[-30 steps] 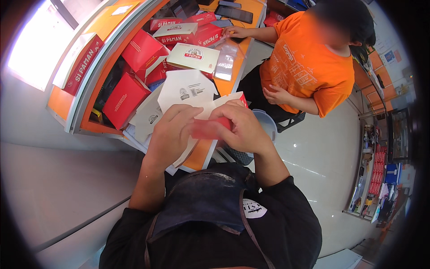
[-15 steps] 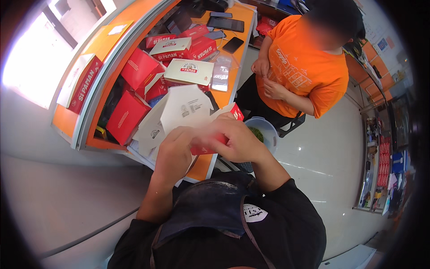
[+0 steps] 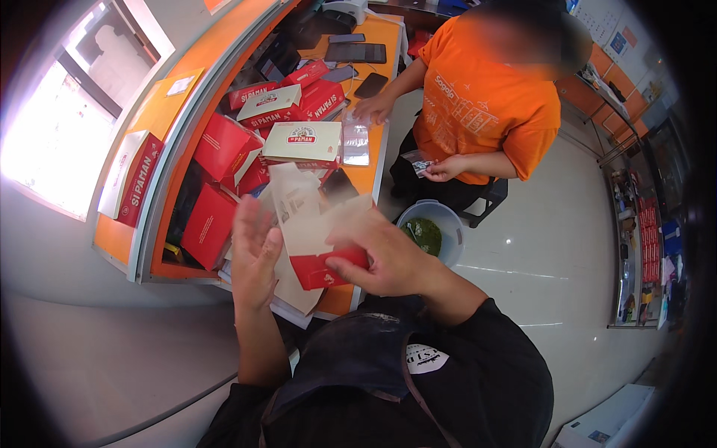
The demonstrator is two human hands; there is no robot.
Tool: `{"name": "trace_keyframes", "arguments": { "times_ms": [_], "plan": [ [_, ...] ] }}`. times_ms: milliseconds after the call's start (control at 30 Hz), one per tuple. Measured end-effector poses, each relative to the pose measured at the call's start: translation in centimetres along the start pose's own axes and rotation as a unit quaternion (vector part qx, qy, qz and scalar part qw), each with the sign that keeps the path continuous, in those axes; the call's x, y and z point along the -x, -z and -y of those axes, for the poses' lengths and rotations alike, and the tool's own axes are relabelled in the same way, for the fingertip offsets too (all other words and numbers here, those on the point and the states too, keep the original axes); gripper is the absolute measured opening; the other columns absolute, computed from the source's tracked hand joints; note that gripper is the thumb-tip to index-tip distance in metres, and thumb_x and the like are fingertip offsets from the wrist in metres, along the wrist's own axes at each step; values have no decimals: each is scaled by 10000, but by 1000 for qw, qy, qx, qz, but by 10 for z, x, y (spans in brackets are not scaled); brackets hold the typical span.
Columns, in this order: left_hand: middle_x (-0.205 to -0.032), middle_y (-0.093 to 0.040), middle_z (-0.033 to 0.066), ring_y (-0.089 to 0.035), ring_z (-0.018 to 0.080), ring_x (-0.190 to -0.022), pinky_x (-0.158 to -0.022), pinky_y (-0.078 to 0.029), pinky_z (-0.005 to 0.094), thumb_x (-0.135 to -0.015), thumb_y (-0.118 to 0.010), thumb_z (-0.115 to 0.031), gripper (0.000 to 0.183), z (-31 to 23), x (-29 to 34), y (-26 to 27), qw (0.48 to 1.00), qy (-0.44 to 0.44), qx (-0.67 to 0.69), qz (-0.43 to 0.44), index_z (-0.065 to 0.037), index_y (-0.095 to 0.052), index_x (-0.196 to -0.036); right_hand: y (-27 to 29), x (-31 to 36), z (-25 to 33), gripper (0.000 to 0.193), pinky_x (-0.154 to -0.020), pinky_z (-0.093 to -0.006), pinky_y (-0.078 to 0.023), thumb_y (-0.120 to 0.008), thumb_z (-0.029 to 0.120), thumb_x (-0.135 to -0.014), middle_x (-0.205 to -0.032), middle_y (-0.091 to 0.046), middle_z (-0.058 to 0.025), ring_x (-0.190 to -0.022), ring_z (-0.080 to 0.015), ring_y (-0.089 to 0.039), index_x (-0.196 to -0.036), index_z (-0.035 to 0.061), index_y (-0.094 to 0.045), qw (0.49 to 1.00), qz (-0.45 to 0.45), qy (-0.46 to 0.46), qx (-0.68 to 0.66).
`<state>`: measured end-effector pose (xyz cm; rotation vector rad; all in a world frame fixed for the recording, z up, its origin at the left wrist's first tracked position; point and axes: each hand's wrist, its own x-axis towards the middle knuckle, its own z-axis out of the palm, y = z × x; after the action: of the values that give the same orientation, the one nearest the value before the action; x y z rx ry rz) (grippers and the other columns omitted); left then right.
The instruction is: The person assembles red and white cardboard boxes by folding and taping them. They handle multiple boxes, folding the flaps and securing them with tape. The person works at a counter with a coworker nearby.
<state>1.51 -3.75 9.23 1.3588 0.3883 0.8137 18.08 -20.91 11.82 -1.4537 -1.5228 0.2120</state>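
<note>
A partly folded red-and-white cardboard box [image 3: 308,270] is tilted above the near edge of the table, its pale inside and a red side panel showing. My right hand [image 3: 392,257] grips it from the right, thumb on the red panel and fingers over the pale part. Just left of the box, my left hand [image 3: 255,261] is apart from it with fingers spread, blurred by motion. Flat pale card sheets [image 3: 293,293] lie beneath the box on the table. Part of the box's far side is blurred.
Finished red boxes [image 3: 302,142] crowd the orange table [image 3: 376,168]. Beside them lie clear plastic bags [image 3: 356,142] and phones [image 3: 371,85]. Across the table's right edge sits a co-worker [image 3: 485,97] in orange, near a bucket [image 3: 455,243] with green contents.
My left hand has come off the box and opened leftward; the box has turned in my right hand. The co-worker's hands have parted, one reaching to the plastic bags, the other holding a small packet.
</note>
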Motion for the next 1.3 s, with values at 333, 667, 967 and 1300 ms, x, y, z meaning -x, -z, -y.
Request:
{"name": "trace_keyframes", "arguments": {
  "times_ms": [333, 667, 967, 1300],
  "plan": [
    [-1382, -620, 154, -611, 213, -1239, -1073, -462, 338, -1015, -715, -239, 589, 1, -10, 4, 983, 127, -96, 93, 72, -473, -1452, -19, -2, 10, 232, -905, -477, -454, -680, 168, -967, -993, -627, -182, -968, -408, -586, -1140, 55, -574, 990, 127, 18, -66],
    [-1323, -664, 198, -678, 250, -1151, -978, -542, 369, -1058, -609, -132, 430, -7, -8, 36, 991, 114, 45, -49, 105, -519, -1406, 0, 0, -29, 417, -1054, -419, -451, -519, 348, -1103, -1317, -651, -154, -1173, -282, -622, -1340, 8, -567, 954, -277, -46, -104],
    [-1357, -640, 241, -671, 307, -1199, -1015, -543, 413, -1028, -637, -104, 503, 3, 1, 27, 983, 159, 93, 1, 100, -457, -1451, -9, 35, -80, 609, -1110, -427, -446, -401, 422, -1136, -1553, -503, -132, -1411, -241, -508, -1591, 22, -339, 632, -2, -204, -747],
    [-1332, -654, 235, -677, 317, -1195, -1022, -534, 417, -943, -638, 8, 546, 6, 15, 20, 966, 176, 137, 130, 107, -462, -1450, -15, 44, -77, 712, -1138, -384, -430, -663, 325, -1044, -1529, -517, -136, -1384, -208, -517, -1586, 12, -326, 732, 137, -199, -637]
  ]
}}
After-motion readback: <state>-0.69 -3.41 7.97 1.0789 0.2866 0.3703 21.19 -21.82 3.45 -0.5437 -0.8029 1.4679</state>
